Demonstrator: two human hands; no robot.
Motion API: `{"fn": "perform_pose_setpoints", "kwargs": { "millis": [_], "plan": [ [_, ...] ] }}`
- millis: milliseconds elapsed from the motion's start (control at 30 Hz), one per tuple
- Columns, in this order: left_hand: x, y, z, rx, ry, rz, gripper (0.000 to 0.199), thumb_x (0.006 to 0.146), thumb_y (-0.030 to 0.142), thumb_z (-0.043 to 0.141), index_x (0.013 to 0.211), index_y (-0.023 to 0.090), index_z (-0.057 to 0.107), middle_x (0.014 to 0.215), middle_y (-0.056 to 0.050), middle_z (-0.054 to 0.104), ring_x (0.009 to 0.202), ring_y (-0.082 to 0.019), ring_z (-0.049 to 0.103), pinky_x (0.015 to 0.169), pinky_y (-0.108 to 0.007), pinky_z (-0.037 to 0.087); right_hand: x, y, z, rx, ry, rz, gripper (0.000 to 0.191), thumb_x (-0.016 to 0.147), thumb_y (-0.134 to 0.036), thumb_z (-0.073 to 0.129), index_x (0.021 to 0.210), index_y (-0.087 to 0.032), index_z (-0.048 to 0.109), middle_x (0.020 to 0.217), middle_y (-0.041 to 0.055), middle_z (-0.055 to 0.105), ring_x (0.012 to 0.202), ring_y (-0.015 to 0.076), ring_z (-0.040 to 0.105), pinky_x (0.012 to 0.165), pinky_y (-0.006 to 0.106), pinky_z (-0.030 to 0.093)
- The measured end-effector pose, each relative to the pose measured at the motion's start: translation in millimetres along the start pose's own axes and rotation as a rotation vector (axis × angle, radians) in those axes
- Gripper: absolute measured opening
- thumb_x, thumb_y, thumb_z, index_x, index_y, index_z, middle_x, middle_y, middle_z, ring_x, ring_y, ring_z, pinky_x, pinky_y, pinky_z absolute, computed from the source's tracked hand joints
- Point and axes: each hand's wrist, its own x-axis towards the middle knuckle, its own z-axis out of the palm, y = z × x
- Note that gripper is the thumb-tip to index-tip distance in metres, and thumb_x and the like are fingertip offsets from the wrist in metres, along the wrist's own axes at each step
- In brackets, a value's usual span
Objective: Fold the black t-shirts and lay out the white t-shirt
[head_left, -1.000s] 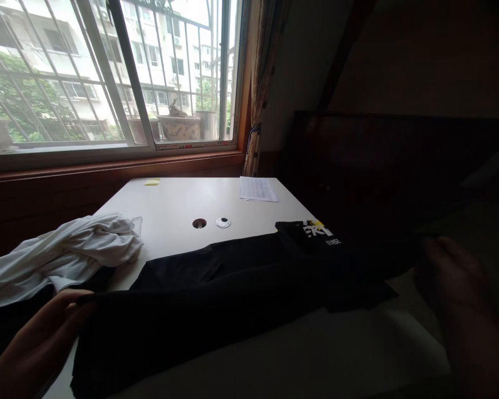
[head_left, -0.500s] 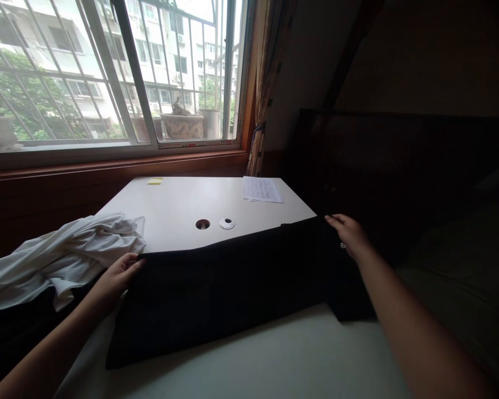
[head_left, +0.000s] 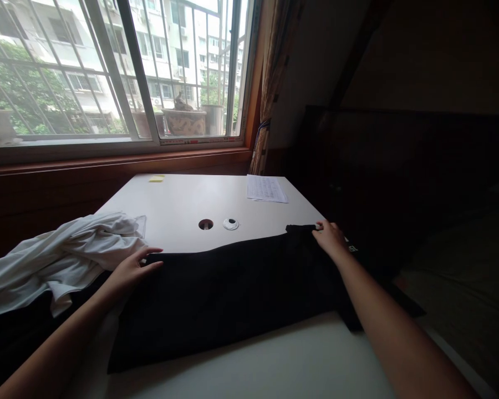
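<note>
A black garment (head_left: 233, 288) with a small white print near its right end lies spread across the white table (head_left: 183, 205), its near edge slanting. At its upper left corner rests my left hand (head_left: 135, 271), thumb and fingers apart against the cloth. My right hand (head_left: 331, 239) has its fingers closed on the garment's upper right edge, where a short strip of fabric sticks up beside the fingertips. The right end of the garment is partly hidden behind my right forearm and lost in dark shadow.
A crumpled white cloth (head_left: 79, 249) lies left of my left hand, over dark fabric. Farther back are a yellow sticky note (head_left: 156, 178), sheets of paper (head_left: 266, 189), a round cable hole (head_left: 205, 224) and its white cover (head_left: 231, 224). A barred window and curtain (head_left: 266, 111) stand behind.
My left thumb and fingers have spread apart at the left corner. My right hand has moved a little left and down, and the garment's upper right edge is now bunched and lower.
</note>
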Motion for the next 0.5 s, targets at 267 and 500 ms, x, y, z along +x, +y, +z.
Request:
{"fn": "perform_pose_setpoints", "kwargs": {
  "millis": [267,500],
  "plan": [
    [-12.9,-7.4,-4.4,0.121,-0.014,0.453,0.021,0.088,0.039,0.072,0.098,0.021,0.068,0.090,-0.004,0.069,0.082,-0.021,0.068,0.073,-0.031,0.056,-69.1,-125.1,-8.6,0.286,-0.187,-0.784,0.027,0.094,-0.037,0.062,0.118,-0.028,0.068,0.120,0.0066,0.064,0.116,0.0263,0.059,0.099,0.042,0.050],
    [-44.2,20.5,-3.6,0.287,-0.170,0.876,0.018,0.091,0.010,0.064,0.104,0.023,0.066,0.106,-0.007,0.070,0.095,-0.019,0.070,0.082,-0.027,0.057,-133.1,-217.1,12.1,0.424,-0.382,-1.245,0.054,0.085,-0.037,0.078,0.135,-0.028,0.059,0.129,0.0089,0.064,0.121,0.0262,0.059,0.105,0.045,0.047]
  ]
}}
